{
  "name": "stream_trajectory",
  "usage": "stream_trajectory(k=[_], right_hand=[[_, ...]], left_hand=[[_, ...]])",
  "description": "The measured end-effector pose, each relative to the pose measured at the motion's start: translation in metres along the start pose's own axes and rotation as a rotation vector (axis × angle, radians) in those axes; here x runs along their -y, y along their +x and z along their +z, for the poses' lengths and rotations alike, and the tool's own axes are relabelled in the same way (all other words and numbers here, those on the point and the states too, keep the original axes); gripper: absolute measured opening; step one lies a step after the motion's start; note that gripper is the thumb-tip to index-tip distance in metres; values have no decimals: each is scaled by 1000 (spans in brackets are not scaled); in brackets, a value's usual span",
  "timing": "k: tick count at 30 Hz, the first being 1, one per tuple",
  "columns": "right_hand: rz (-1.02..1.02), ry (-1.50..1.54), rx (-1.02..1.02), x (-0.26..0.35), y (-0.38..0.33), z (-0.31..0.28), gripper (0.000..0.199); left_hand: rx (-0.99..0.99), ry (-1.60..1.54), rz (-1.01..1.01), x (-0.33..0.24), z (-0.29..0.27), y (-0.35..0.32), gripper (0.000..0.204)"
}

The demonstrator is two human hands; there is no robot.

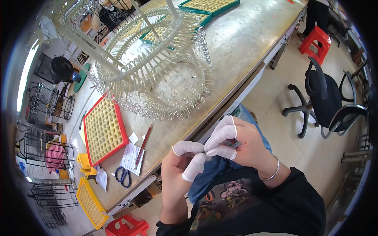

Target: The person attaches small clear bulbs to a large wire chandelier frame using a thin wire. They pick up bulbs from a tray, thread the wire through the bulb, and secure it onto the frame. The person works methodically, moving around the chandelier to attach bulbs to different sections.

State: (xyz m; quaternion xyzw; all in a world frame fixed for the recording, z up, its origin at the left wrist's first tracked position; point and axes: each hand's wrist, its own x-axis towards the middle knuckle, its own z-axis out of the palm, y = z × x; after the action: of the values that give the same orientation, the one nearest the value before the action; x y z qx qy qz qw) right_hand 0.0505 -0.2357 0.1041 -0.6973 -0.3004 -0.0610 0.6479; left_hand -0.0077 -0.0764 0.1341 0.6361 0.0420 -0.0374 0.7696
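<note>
White finger cots cover the fingertips of both hands. My left hand point(182, 167) and my right hand point(236, 137) meet fingertip to fingertip above my lap, just off the table's edge. Both are closed in a pinch. A tiny dark bit shows between the fingertips, too small to name. Beyond them on the table stands a pale round rack point(151, 59) with rings of hooks. Many small shiny silvery wire pieces point(173, 112) hang along its lower rim.
Left of the rack lies a red-framed tray point(103, 131) with small yellow compartments. Beside it are a pencil point(144, 143), paper slips point(131, 158), and blue-handled scissors point(123, 177). Green-edged trays point(210, 6) lie at the back. An office chair point(325, 90) and red stool point(316, 44) stand right.
</note>
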Motion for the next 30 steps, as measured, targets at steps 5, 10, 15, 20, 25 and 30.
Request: stream_trajectory(k=[5, 10, 15, 20, 25, 30], right_hand=[[-153, -106, 76, -4, -1, -8, 17], [-205, -145, 98, -8, -2, -13, 18], [-137, -120, 70, -9, -5, -12, 16], [143, 21, 23, 0, -2, -8, 8], [575, 540, -44, -8, -11, 3, 9], [654, 602, 9, -12, -9, 1, 11]], left_hand=[[110, -52, -43, 13, -12, 7, 11], [173, -66, -49, 24, -14, 11, 11], [95, -55, -61, 27, -10, 8, 10], [-104, 84, 50, 28, 3, 9, 13], [-242, 633, 493, 36, 7, 16, 18], [-269, 777, 656, 35, 10, 17, 21]])
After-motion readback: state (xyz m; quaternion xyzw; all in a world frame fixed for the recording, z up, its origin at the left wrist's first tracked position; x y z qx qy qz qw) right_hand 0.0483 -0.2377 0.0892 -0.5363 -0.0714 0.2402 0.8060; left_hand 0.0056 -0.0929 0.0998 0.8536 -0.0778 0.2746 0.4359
